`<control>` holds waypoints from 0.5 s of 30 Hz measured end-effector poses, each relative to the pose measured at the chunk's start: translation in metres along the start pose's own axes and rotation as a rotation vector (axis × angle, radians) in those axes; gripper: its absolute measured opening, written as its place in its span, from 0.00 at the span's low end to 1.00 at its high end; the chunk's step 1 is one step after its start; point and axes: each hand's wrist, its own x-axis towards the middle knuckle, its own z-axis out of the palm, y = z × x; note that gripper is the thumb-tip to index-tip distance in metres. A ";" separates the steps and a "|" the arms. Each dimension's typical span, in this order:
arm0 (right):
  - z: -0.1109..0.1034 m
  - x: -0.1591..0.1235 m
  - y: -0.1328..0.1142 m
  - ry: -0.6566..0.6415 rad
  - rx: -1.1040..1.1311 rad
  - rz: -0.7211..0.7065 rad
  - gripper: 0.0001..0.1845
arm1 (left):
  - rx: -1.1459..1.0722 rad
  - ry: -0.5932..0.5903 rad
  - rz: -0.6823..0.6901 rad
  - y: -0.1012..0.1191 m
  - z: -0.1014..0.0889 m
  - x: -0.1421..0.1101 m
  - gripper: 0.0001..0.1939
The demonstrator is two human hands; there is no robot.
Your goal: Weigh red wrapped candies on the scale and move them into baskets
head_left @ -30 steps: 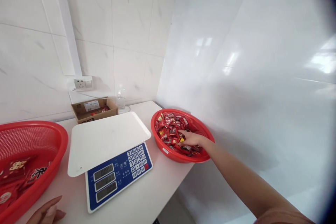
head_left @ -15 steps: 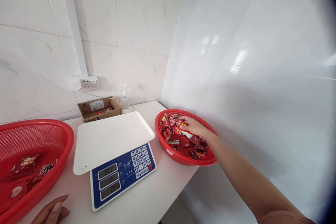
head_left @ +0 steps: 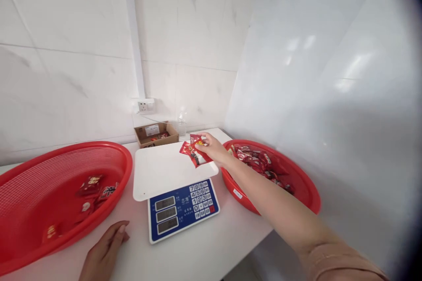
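Note:
My right hand (head_left: 211,148) is closed on red snack packets (head_left: 197,153), pinched between thumb and fingers. It hangs over the right part of the white pan (head_left: 161,171) of a digital scale, apart from the pan as far as I can tell. The blue panel (head_left: 184,210) of the scale faces me, with its three displays and number keys. Beside the scale, a red basket (head_left: 242,199) on the right holds many wrapped sweets, partly hidden by my forearm. My left hand (head_left: 104,248) rests low by the left basket, thumb against loosely curled fingers, with nothing visible in it.
A large red basket (head_left: 127,175) on the left has several red packets (head_left: 92,184) inside. Behind the scale stand an open cardboard box (head_left: 158,140) and a clear plastic bottle (head_left: 182,123). The tiled wall carries a socket (head_left: 145,106); a glossy panel (head_left: 313,109) rises on the right.
My right hand has lifted the snack packets out of the right basket and carried them left above the scale pan. The view has turned left, showing more of the left basket and left hand.

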 end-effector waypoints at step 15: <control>0.041 0.021 0.016 -0.110 -0.388 0.042 0.36 | -0.016 -0.034 0.024 0.023 -0.005 -0.010 0.23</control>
